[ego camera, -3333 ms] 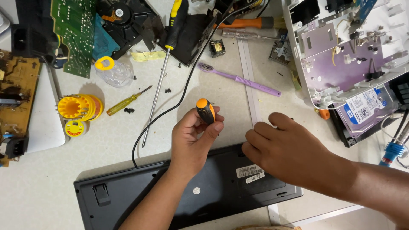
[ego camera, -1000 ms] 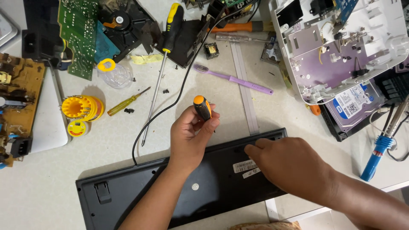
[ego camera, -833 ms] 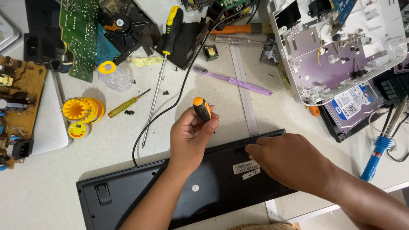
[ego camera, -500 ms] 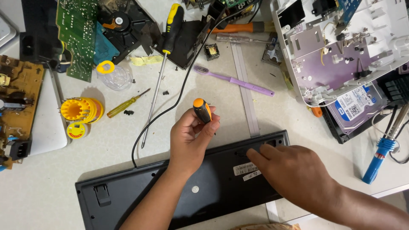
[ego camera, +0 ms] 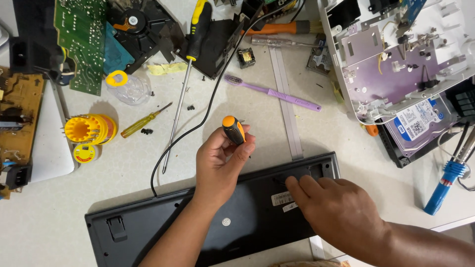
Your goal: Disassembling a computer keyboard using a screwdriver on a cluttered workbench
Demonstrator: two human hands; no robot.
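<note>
Screwdriver: short, orange and black handle, held upright above the keyboard's far edge, near mid-table; tip hidden behind the fingers.
Left hand: fingers and thumb curled and pinched round the screwdriver handle; forearm crosses the keyboard.
Keyboard: black, lying face down, underside up, set at a slant across the near part of the table; pale label stickers near its middle.
Right hand: palm down on the keyboard's right part, fingers close together, tips pressed near the far edge beside the labels.
Cable: black, runs from the keyboard's far edge up between the tools.
Long screwdriver: yellow and black handle, lies left of the cable, well apart from the hands.
Small screwdriver: yellow, lies further left, a few black screws beside it.
Toothbrush: purple, beyond the left hand, apart from it.
Circuit board: green, far left corner.
Spools: yellow, at left.
Casing: white, opened, purple plate inside, far right.
Soldering iron: blue handle, right edge.
</note>
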